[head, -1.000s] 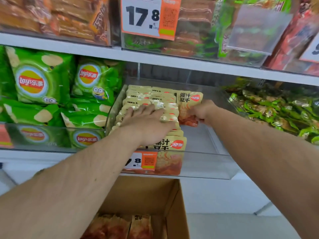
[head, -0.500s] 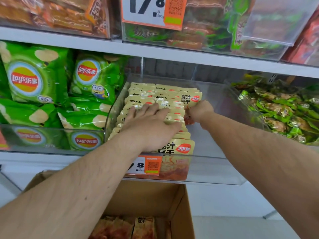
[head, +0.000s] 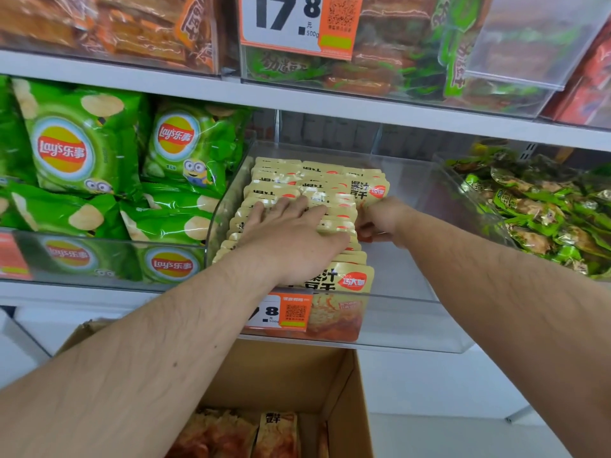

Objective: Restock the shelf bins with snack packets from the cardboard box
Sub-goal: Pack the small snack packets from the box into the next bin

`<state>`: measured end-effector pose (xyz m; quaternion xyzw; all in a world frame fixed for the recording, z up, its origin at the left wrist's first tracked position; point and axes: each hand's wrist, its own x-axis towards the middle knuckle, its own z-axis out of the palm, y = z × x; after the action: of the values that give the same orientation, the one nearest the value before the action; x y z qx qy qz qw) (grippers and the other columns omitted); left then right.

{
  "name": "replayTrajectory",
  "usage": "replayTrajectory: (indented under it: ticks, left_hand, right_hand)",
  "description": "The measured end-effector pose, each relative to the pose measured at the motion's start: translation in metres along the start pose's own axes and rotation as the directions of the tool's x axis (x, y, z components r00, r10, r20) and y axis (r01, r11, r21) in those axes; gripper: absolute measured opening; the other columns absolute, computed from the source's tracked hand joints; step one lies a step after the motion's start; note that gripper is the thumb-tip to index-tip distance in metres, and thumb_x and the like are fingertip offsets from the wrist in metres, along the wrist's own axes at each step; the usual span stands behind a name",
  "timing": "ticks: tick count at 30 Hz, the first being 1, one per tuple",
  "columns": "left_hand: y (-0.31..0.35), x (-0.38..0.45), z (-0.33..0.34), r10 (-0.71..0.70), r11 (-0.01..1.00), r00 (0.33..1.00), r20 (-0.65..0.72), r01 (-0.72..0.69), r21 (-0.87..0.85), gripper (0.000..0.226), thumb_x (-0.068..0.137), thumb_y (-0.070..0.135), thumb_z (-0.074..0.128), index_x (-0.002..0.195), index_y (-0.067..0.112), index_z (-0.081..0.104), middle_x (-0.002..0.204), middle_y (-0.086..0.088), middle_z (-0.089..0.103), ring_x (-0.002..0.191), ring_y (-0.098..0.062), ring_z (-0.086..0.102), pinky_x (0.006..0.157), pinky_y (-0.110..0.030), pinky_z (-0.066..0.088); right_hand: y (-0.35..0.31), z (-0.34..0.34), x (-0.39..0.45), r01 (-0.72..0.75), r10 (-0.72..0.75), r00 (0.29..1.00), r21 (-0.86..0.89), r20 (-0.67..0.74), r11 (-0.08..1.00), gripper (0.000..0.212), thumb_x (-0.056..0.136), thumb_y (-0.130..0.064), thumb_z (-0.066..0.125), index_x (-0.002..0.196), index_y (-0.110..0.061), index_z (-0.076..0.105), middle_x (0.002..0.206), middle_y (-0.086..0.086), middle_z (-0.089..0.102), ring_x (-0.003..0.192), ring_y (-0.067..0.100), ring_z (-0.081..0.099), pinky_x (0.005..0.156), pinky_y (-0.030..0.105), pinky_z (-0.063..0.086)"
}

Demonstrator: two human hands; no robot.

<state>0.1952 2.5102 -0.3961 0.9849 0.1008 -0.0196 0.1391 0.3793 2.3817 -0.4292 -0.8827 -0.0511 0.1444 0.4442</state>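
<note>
we read "lay's" on green chip bags (head: 79, 150), "17.8" and "500g" on upper price tag (head: 297, 24).

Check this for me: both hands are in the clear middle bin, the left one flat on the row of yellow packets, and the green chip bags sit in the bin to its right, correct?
One thing is off. The green chip bags sit to the left of the clear middle bin, not to its right, as the head view shows. The rest holds: the left hand lies flat on the row of yellow packets, and the right hand is in that bin too.
</note>
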Motion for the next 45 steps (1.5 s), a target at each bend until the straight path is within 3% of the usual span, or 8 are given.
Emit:
replayTrajectory:
  ticks: [9, 15, 20, 25, 28, 32, 39, 45]
  left_hand:
    - [0.004, 0.001, -0.008, -0.005, 0.999, 1.000, -0.009, 0.005, -0.045, 0.073, 0.091, 0.069, 0.032, 0.155, 0.036, 0.019, 0.166, 0.008, 0.004, 0.152, -0.015, -0.001, 0.122, -0.047, -0.004]
    - [0.007, -0.040, -0.035, 0.107, 0.963, 0.950, -0.292, -0.172, -0.206, 0.060, 0.088, 0.055, 0.057, 0.138, 0.022, 0.050, 0.141, -0.001, 0.054, 0.128, -0.023, 0.049, 0.106, -0.041, 0.040]
    - [-0.015, -0.116, -0.031, 0.154, 0.872, 0.966, -0.206, -0.231, -0.432, 0.023, 0.083, 0.028, 0.068, 0.105, 0.029, 0.064, 0.094, 0.014, 0.069, 0.087, -0.007, 0.063, 0.078, -0.027, 0.052]
    - [-0.069, -0.166, 0.003, 0.107, 0.878, 0.992, -0.067, -0.126, -0.462, 0.020, 0.083, 0.024, 0.069, 0.101, 0.030, 0.064, 0.092, 0.012, 0.069, 0.079, -0.008, 0.062, 0.075, -0.028, 0.051]
    - [-0.101, -0.188, 0.038, 0.049, 0.906, 0.995, 0.089, -0.007, -0.424, 0.017, 0.085, 0.027, 0.067, 0.101, 0.031, 0.064, 0.094, 0.016, 0.067, 0.087, -0.004, 0.062, 0.082, -0.026, 0.051]
    - [-0.129, -0.202, 0.086, 0.018, 0.942, 0.968, 0.249, 0.067, -0.328, 0.018, 0.087, 0.025, 0.062, 0.104, 0.032, 0.063, 0.091, 0.018, 0.063, 0.094, -0.006, 0.063, 0.086, -0.023, 0.049]
    - [-0.152, -0.190, 0.125, -0.051, 0.919, 0.930, 0.364, 0.186, -0.347, 0.017, 0.087, 0.023, 0.061, 0.102, 0.027, 0.067, 0.083, 0.022, 0.053, 0.089, -0.007, 0.055, 0.079, -0.019, 0.042]
    - [-0.166, -0.179, 0.140, -0.115, 0.886, 0.907, 0.406, 0.278, -0.370, 0.015, 0.088, 0.022, 0.062, 0.101, 0.024, 0.069, 0.087, 0.016, 0.059, 0.093, -0.010, 0.060, 0.082, -0.022, 0.048]
  right_hand:
    - [-0.023, -0.017, -0.054, 0.008, -0.055, 0.991, -0.353, -0.124, 0.935, 0.015, 0.091, -0.016, 0.057, 0.085, -0.004, 0.064, 0.085, 0.014, 0.068, 0.073, 0.024, 0.064, 0.066, 0.032, 0.053]
    - [-0.041, -0.008, -0.147, 0.191, -0.356, 0.871, -0.434, -0.340, 0.880, 0.017, 0.078, -0.020, 0.059, 0.094, -0.020, 0.064, 0.090, 0.000, 0.062, 0.087, 0.023, 0.061, 0.074, 0.030, 0.050]
    - [-0.042, 0.031, -0.238, 0.458, -0.584, 0.766, -0.410, -0.269, 0.789, 0.012, 0.077, -0.019, 0.060, 0.067, -0.026, 0.060, 0.067, -0.009, 0.062, 0.074, 0.016, 0.061, 0.064, 0.029, 0.049]
    - [-0.016, 0.089, -0.278, 0.549, -0.605, 0.793, -0.343, -0.075, 0.762, 0.014, 0.077, -0.020, 0.062, 0.067, -0.028, 0.056, 0.063, -0.007, 0.061, 0.066, 0.016, 0.059, 0.056, 0.027, 0.042]
    - [0.017, 0.133, -0.264, 0.471, -0.421, 0.877, -0.582, 0.230, 0.663, 0.004, 0.080, -0.032, 0.059, 0.078, -0.029, 0.057, 0.087, -0.004, 0.066, 0.086, 0.022, 0.061, 0.068, 0.029, 0.047]
    - [0.079, 0.191, -0.232, 0.271, 0.103, 0.904, -0.743, 0.415, 0.611, 0.017, 0.082, -0.032, 0.058, 0.077, -0.016, 0.058, 0.094, 0.005, 0.067, 0.083, 0.025, 0.062, 0.066, 0.029, 0.049]
    - [0.186, 0.244, -0.203, -0.309, 0.544, 0.823, -0.674, 0.164, 0.671, 0.065, 0.086, -0.059, 0.058, 0.125, -0.007, 0.062, 0.126, 0.010, 0.063, 0.116, 0.029, 0.060, 0.098, 0.034, 0.050]
    - [0.243, 0.278, -0.188, -0.486, 0.618, 0.786, -0.610, 0.007, 0.625, 0.069, 0.096, -0.054, 0.044, 0.144, -0.004, 0.042, 0.156, 0.006, 0.035, 0.137, 0.032, 0.041, 0.108, 0.033, 0.037]
